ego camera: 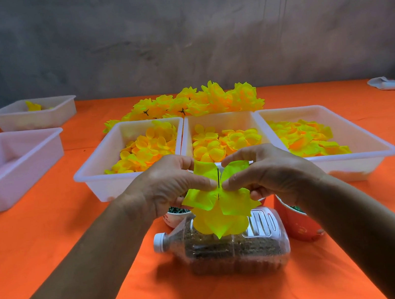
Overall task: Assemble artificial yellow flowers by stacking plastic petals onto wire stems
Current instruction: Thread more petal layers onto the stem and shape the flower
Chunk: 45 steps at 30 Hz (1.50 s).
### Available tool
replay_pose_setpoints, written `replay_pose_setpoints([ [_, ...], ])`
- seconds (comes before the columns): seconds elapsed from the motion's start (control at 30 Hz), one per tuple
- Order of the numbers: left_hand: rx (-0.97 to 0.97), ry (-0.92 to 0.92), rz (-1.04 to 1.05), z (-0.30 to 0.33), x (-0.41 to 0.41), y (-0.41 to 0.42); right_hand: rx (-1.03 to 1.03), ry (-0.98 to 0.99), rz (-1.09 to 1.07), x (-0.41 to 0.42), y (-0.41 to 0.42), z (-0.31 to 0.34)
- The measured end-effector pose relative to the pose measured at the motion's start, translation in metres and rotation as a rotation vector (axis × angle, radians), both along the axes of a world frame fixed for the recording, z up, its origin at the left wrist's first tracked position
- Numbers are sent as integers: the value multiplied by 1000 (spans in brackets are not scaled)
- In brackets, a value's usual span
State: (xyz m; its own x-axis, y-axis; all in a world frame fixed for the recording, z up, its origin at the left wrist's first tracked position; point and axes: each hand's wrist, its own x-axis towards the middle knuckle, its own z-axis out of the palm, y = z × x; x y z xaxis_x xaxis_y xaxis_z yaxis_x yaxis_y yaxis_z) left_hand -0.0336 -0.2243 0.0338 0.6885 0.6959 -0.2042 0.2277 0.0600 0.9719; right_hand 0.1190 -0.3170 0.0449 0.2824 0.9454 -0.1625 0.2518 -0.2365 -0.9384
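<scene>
left hand: thumb and fingers pinched together on yellow petal layer, at 9 o'clock of the wire
right hand: thumb and fingers pinched on the same petal layer, at 3 o'clock of the wire
wire stem: thin, dark, upright, pokes up through petal centre between both thumbs
petal layer: thin, matte, bright yellow, pointed lobes, crinkled; held above the bottle, frame centre
bottle: clear ribbed plastic, lying on its side, white cap toward 9 o'clock, brown granular fill; directly under the flower
petal trays: three white translucent plastic bins, touching side by side at 12 o'clock of hands, loose rounded yellow petals inside
finished flowers: ruffled yellow heap behind trays, dark centres
side bins: two white bins at 10 o'clock, well apart from hands
cups: orange cup at 4 o'clock, small white cup at 8 o'clock of the flower, dark green bits in both
bench: orange cloth, smooth, few creases
open room: bare cloth at 7 and 5 o'clock beside forearms; far edge meets grey wall
</scene>
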Motion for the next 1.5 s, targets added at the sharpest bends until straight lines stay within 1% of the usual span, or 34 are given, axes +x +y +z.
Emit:
replay_pose_setpoints([
  [0.3,27,14,0,-7,2,3,-29,-28,-6,1,3,-5],
  [0.7,-11,27,-29,-8,4,5,-51,-51,-16,1,5,-8],
  [0.87,61,92,-22,-11,5,1,-69,-96,19,-3,5,-13],
  [1.07,104,138,-4,-15,3,4,-25,-122,8,-2,4,-16],
  [1.17,206,171,19,-14,3,3,1,-119,-3,-3,2,-16],
  [1.23,293,154,20,-14,2,1,1,-122,-5,-3,1,-17],
  [1.27,368,130,18,-15,2,0,-7,-129,-8,-3,1,-18],
  [1.37,672,45,13,-16,-3,-5,-25,-133,-24,-3,0,-18],
  [1.4,721,13,-17,-16,-4,-7,-19,-128,-26,-4,0,-18],
  [1.5,714,-48,-101,-18,-6,-12,-10,-138,-26,-6,-1,-15],
])
